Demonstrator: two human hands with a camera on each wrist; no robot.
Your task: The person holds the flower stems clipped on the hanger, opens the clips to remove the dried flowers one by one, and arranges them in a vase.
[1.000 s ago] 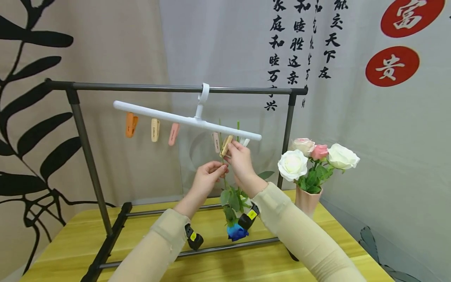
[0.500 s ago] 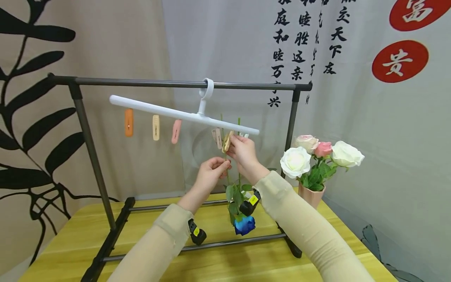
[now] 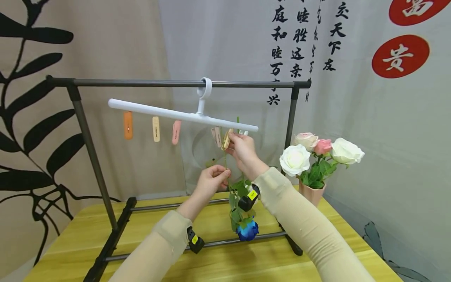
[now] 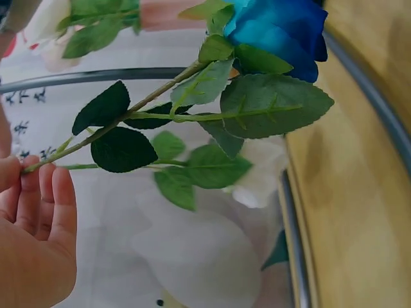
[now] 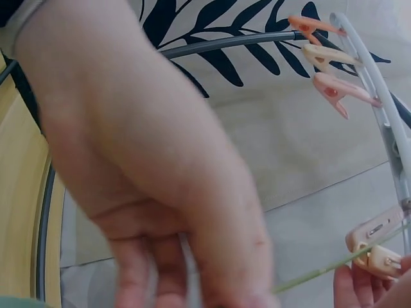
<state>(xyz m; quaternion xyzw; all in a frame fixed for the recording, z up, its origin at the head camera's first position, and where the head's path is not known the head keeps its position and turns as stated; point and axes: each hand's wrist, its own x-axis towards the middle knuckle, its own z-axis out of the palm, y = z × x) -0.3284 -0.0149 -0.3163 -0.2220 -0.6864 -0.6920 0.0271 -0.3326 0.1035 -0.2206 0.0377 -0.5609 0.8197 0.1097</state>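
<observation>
My left hand [image 3: 213, 178] pinches the stem of a blue rose [image 3: 248, 230] that hangs head down; in the left wrist view, thumb and fingertips meet on the stem [image 4: 96, 135]. Above it, my right hand [image 3: 244, 150] pinches a cream clothespin [image 3: 227, 139] on the white hanger [image 3: 158, 111]. The stem's upper end reaches this clothespin. In the right wrist view my left hand [image 5: 154, 154] fills the middle, and the stem [image 5: 321, 271] runs from it to the clothespin. Behind the blue rose a white rose [image 4: 257, 176] hangs head down, partly hidden by leaves.
Orange [image 3: 128, 126], pale yellow [image 3: 156, 129] and pink clothespins [image 3: 176, 132] hang along the hanger's left half; a beige one [image 3: 217, 136] sits beside my right hand. A dark metal rack [image 3: 141, 83] carries the hanger. At right, a pink vase [image 3: 311, 194] of roses stands on the wooden table [image 3: 169, 266].
My left hand has come down slightly with the stem. The stem tip that showed above the cream clothespin no longer shows there. My right hand stays at the clothespin.
</observation>
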